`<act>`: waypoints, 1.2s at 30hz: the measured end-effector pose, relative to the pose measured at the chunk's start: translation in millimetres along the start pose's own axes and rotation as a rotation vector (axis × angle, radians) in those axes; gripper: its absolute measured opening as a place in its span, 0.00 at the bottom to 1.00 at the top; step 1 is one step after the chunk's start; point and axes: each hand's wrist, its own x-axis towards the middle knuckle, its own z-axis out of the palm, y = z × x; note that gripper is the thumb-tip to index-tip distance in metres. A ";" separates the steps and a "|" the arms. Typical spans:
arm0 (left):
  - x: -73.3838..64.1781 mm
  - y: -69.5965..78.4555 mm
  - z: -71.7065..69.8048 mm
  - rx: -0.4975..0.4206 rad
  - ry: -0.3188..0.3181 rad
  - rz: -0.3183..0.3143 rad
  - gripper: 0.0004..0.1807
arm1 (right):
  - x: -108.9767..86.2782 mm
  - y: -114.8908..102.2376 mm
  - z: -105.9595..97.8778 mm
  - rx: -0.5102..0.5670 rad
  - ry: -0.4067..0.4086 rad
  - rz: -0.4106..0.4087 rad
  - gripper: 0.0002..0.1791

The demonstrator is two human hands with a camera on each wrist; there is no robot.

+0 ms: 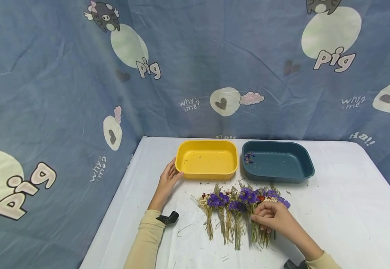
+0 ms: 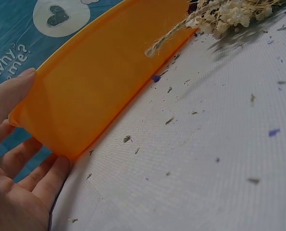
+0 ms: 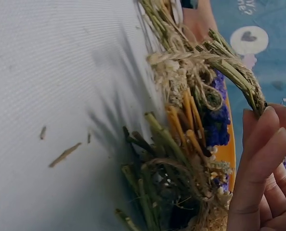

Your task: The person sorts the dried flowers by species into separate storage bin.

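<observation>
My left hand (image 1: 166, 183) holds the left front corner of a yellow plastic tray (image 1: 208, 176). In the left wrist view the thumb lies at the rim and the other fingers touch the tray's end wall. With thumb and fingertips, my right hand (image 1: 275, 217) pinches the twine-tied stems (image 3: 234, 77) of a dried flower bunch. Several more tied bunches stand in a row beside it, among them purple flowers (image 1: 217, 200) and a cream-coloured bunch (image 1: 203, 201) at the left end. My right hand hides part of the row's right end.
To the right of the yellow tray stands a dark blue tray (image 1: 279, 179), with small purple flower bits (image 1: 249, 158) inside its left end. Loose stem scraps (image 1: 183, 229) and petals lie on the white tabletop. A blue printed cloth (image 1: 188, 48) hangs behind and to the left.
</observation>
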 end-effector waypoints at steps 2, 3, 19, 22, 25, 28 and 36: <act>0.0 -0.5 -0.1 0.002 0.000 -0.001 0.40 | 0.0 -1.6 -1.3 0.006 -0.006 0.001 0.16; 0.1 -0.6 0.0 0.004 0.002 -0.003 0.40 | 0.0 -2.4 -1.8 0.008 -0.008 0.002 0.16; -1.0 -0.1 -1.0 0.011 0.012 -0.014 0.41 | 16.5 -15.7 -11.5 0.014 0.005 -0.023 0.16; -0.3 -1.3 -0.9 0.010 0.004 -0.013 0.41 | 23.0 -19.3 -15.3 -0.015 0.012 -0.032 0.17; -0.2 -2.0 -0.9 0.003 0.000 -0.015 0.41 | 30.5 -23.1 -18.7 -0.024 0.023 -0.032 0.16; 0.0 -2.4 -0.8 0.002 -0.003 -0.013 0.41 | 38.8 -26.8 -22.1 -0.020 0.031 -0.040 0.16; -1.4 -1.7 -0.7 -0.002 0.004 -0.011 0.40 | 61.2 -36.0 -28.5 -0.042 0.035 -0.062 0.15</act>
